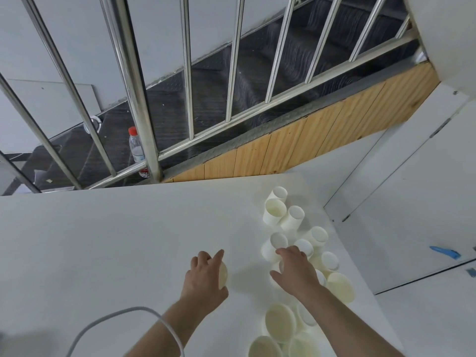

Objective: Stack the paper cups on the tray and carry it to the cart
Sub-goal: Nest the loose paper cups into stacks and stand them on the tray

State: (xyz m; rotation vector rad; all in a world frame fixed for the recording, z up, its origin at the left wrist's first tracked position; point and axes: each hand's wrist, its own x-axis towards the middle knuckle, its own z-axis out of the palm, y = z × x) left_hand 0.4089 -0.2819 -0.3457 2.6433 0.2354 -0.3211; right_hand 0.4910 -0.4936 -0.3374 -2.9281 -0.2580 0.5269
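Our left hand (pixel 206 273) grips a cup (pixel 223 275); right hand (pixel 293 266) curls on another (pixel 277 279); nesting them comes next.

**Two bare forearms, nothing worn**

Both arms come into the frame from the 6 o'clock edge and are bare from there to the fingertips: no sleeves, gloves, watch, rings or bands show on either. The left hand (pixel 206 273) sits at about 7 o'clock from the frame's centre, the right hand (pixel 296 269) at about 5 o'clock. A thin grey cable (pixel 144 311) arcs in a loop over the left forearm, running off the 6 o'clock edge at both ends.
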